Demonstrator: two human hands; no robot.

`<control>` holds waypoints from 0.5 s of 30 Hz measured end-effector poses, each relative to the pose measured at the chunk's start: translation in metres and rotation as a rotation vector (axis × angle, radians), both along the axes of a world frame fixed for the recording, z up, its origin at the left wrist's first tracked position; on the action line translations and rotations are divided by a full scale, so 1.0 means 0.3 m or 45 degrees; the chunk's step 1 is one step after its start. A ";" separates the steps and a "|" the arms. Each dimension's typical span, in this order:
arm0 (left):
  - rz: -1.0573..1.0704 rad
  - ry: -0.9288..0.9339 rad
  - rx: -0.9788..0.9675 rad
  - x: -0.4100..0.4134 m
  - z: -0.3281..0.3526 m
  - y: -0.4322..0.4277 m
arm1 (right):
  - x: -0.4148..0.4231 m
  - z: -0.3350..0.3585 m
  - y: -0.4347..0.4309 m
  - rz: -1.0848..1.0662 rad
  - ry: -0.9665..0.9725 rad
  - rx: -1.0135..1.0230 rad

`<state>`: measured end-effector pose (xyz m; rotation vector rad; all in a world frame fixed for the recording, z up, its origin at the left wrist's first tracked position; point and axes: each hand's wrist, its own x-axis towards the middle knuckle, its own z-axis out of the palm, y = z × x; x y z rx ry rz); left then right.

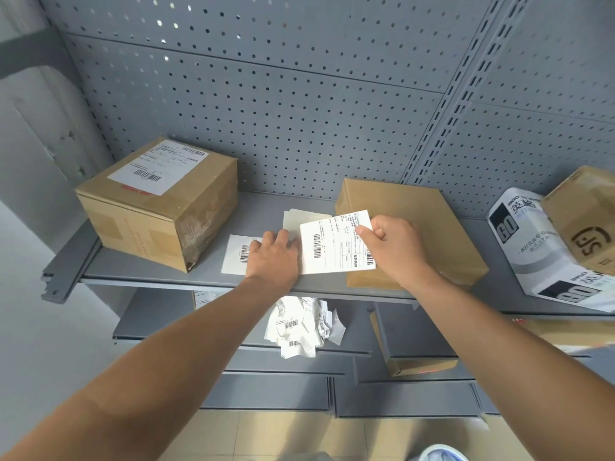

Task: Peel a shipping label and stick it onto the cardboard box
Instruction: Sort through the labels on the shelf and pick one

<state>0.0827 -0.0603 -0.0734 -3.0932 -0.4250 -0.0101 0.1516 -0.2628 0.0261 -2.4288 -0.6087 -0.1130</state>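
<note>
A white shipping label (334,244) with barcodes is lifted over the grey shelf (139,271). My right hand (396,247) pinches its upper right corner. My left hand (274,257) rests on the label's left edge, over another label sheet (236,254) lying flat on the shelf. Behind the lifted label lies a small stack of sheets (301,217). A flat plain cardboard box (429,224) sits just right of my right hand, its top bare. A taller cardboard box (156,204) at the left carries a label on top.
A white printed parcel bag (539,251) and a brown box (585,217) lie at the far right. Crumpled label backings (301,324) sit on the lower shelf, beside another cardboard box (416,364). A perforated grey panel (299,94) backs the shelves.
</note>
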 end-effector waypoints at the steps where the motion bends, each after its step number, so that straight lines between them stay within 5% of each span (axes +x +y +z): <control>1: 0.002 0.007 -0.001 0.000 -0.002 0.001 | -0.002 0.003 -0.005 -0.006 0.000 0.017; 15: -0.001 -0.050 -0.211 0.042 0.118 0.048 | 0.051 0.202 -0.117 0.134 0.162 0.154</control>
